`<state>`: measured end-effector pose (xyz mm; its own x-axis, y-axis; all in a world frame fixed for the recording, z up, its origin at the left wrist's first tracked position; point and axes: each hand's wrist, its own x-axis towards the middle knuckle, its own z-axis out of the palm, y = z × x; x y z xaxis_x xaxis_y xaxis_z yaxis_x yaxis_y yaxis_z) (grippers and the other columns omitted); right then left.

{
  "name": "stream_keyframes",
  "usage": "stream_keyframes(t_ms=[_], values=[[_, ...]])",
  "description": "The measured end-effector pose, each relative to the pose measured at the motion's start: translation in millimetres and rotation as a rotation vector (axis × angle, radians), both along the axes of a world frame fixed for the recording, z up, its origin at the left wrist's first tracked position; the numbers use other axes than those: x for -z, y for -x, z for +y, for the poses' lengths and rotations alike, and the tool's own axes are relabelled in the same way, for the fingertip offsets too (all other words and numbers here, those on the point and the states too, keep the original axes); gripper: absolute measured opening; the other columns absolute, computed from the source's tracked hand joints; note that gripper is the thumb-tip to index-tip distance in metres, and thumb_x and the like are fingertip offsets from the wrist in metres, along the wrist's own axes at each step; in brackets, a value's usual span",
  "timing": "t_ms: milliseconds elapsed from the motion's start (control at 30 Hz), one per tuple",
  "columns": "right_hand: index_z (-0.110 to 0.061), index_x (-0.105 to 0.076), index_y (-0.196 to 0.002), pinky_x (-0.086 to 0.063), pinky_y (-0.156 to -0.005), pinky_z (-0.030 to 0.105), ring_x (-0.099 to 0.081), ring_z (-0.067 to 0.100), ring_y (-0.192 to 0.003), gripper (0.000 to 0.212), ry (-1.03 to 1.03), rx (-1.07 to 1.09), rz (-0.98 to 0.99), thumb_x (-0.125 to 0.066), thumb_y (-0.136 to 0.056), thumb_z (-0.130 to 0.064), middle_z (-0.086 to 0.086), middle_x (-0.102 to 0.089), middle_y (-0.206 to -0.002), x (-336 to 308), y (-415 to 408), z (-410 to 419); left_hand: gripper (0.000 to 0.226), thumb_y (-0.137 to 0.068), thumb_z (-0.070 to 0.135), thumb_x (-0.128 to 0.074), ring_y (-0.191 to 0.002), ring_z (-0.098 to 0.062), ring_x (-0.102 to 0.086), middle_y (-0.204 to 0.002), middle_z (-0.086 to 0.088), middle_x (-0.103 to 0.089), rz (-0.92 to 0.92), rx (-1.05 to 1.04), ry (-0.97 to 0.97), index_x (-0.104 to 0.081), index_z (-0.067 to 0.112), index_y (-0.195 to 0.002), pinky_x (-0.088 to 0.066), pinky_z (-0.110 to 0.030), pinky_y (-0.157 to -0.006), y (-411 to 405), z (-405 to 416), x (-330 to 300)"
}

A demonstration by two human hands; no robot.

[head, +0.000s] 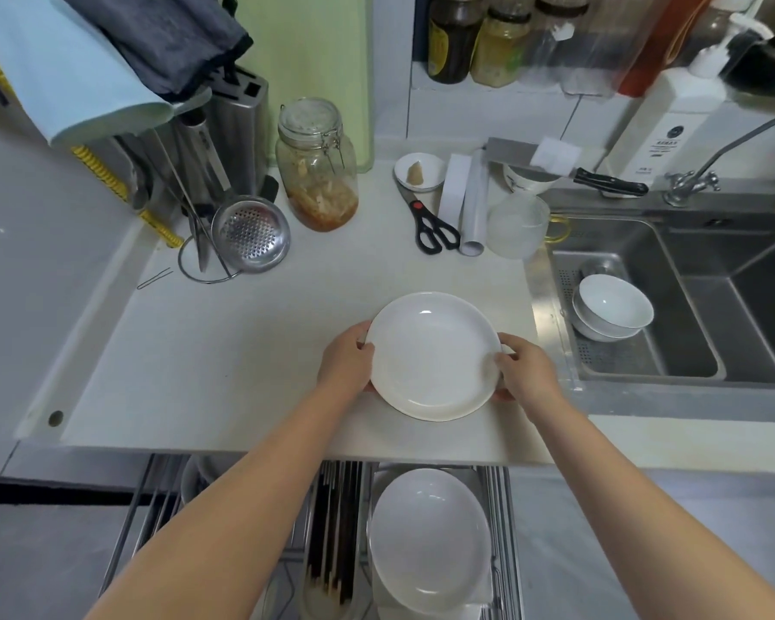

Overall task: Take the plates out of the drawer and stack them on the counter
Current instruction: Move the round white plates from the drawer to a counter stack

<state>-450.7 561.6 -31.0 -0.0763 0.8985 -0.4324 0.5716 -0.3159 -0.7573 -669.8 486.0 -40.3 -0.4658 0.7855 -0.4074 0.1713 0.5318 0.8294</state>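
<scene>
right now both hands are clamped on one white plate: the left hand grips its left rim with the thumb over the top edge and the fingers tucked underneath, and the right hand does the same on the right rim. the plate sits level over the pale counter, near its front edge; whether it is resting on the surface or held just above it, i cannot tell. both bare forearms reach up from the bottom of the view, crossing over the open drawer below the counter edge. inside that drawer another white plate lies in the wire rack, directly under the one being held, and a bundle of dark chopsticks stands in a slot just left of it. further out on the counter, black-handled scissors lie beside a white roll, a clip-top glass jar with reddish food stands toward the back, and a perforated metal strainer leans near a knife block at the left. to the right, the steel sink holds two nested white bowls, well apart from the held plate
</scene>
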Motion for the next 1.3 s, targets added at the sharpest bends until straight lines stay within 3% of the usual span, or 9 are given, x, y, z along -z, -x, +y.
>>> stream_keyframes(t_ms=[333,500,667,833,1000,1067,1133,1200,1300], values=[[-0.02,-0.059,-0.126,-0.058,-0.079,0.052,-0.063,0.036,-0.092,0.044,-0.026,-0.011,-0.008,-0.04,-0.089,-0.004,0.004,-0.059,-0.094,14,1,5,0.049,-0.088,0.006,-0.036,-0.098,-0.027,-0.062,-0.098,0.006,-0.062,0.04,0.021,-0.017,-0.061,0.036,-0.118,-0.057,-0.049,-0.082,0,5,10],[-0.019,-0.056,-0.128,-0.052,-0.09,0.053,-0.061,0.033,-0.098,0.044,-0.049,-0.02,-0.014,-0.041,-0.09,-0.006,0.002,-0.058,-0.097,16,0,5,0.048,-0.09,0.008,-0.037,-0.087,-0.019,-0.057,-0.102,0.0,-0.065,0.099,0.021,-0.029,-0.059,0.036,-0.121,-0.055,-0.037,-0.082,0,4,16],[-0.019,-0.057,-0.127,-0.052,-0.092,0.05,-0.054,0.024,-0.087,0.042,-0.065,-0.026,-0.001,-0.041,-0.09,-0.006,0.001,-0.057,-0.094,17,-2,3,0.046,-0.092,0.007,-0.038,-0.103,-0.024,-0.058,-0.116,-0.003,-0.066,0.164,0.033,-0.047,-0.056,0.03,-0.127,-0.046,-0.03,-0.086,-4,4,17],[-0.019,-0.055,-0.127,-0.051,-0.092,0.049,-0.061,0.032,-0.102,0.039,-0.074,-0.028,0.012,-0.043,-0.092,-0.011,0.01,-0.065,-0.108,14,-2,-3,0.034,-0.094,0.014,-0.044,-0.108,-0.024,-0.058,-0.12,-0.006,-0.064,0.153,-0.05,-0.004,-0.058,0.019,-0.125,-0.039,-0.025,-0.084,-8,1,18],[-0.017,-0.049,-0.127,-0.058,-0.066,0.036,-0.062,0.02,-0.067,0.035,-0.044,-0.061,0.098,-0.051,-0.092,-0.017,-0.005,-0.059,-0.084,9,-12,-32,0.034,-0.094,0.024,-0.05,-0.094,-0.022,-0.059,-0.104,-0.003,-0.062,0.142,-0.113,-0.009,-0.054,0.016,-0.127,-0.046,-0.031,-0.082,-18,-28,12],[-0.019,-0.048,-0.129,-0.056,-0.055,0.022,-0.06,0.011,-0.064,0.038,-0.065,-0.089,0.098,-0.055,-0.092,-0.02,-0.011,-0.057,-0.083,10,-21,-53,0.033,-0.093,0.029,-0.051,-0.087,-0.022,-0.061,-0.097,0.003,-0.061,0.154,-0.129,-0.046,-0.054,0.021,-0.125,-0.052,-0.037,-0.083,-27,-50,9],[-0.02,-0.049,-0.13,-0.057,-0.059,0.028,-0.062,0.012,-0.07,0.039,-0.071,-0.108,0.127,-0.057,-0.092,-0.022,-0.011,-0.058,-0.087,14,-31,-75,0.022,-0.092,0.034,-0.052,-0.08,-0.019,-0.062,-0.088,0.009,-0.061,0.165,-0.119,-0.088,-0.056,0.027,-0.113,-0.055,-0.042,-0.077,-40,-74,7],[-0.021,-0.051,-0.129,-0.059,-0.066,0.038,-0.063,0.014,-0.078,0.038,-0.059,-0.134,0.154,-0.058,-0.092,-0.019,-0.006,-0.061,-0.092,21,-41,-99,0.011,-0.09,0.041,-0.052,-0.076,-0.008,-0.062,-0.083,0.013,-0.061,0.214,-0.073,-0.087,-0.053,0.038,-0.1,-0.053,-0.034,-0.068,-54,-101,10],[-0.024,-0.053,-0.125,-0.053,-0.052,0.019,-0.062,0.002,-0.068,0.034,-0.025,-0.213,0.14,-0.055,-0.093,-0.013,-0.003,-0.065,-0.091,38,-55,-135,0.003,-0.089,0.047,-0.05,-0.07,0.008,-0.055,-0.078,0.022,-0.059,0.355,0.082,-0.022,-0.048,0.046,-0.091,-0.038,-0.015,-0.057,-72,-140,23]])
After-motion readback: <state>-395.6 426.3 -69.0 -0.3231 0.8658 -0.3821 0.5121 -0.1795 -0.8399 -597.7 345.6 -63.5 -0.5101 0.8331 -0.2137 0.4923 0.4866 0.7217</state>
